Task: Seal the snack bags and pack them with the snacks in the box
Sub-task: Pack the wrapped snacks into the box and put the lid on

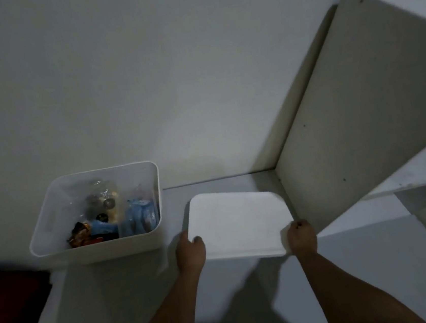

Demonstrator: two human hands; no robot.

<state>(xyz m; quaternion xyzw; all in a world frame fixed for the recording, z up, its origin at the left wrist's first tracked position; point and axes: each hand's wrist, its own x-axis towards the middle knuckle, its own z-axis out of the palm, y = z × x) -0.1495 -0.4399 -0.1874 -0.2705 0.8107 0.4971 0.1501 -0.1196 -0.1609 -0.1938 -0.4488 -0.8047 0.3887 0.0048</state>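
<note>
A white plastic box (44, 225) stands on the white table at the left. Inside it lie clear snack bags (104, 197), a blue packet (140, 217) and an orange-brown wrapper (80, 233). To its right is the flat white lid (237, 222). My left hand (190, 251) grips the lid's near left corner, thumb on top. My right hand (301, 237) grips the near right corner. The lid is held a little above the table and casts a shadow below.
A white wall rises behind the table (351, 265). A white shelf unit's side panel (356, 123) stands close to the right of the lid. A dark red thing (10, 304) lies off the table's left edge.
</note>
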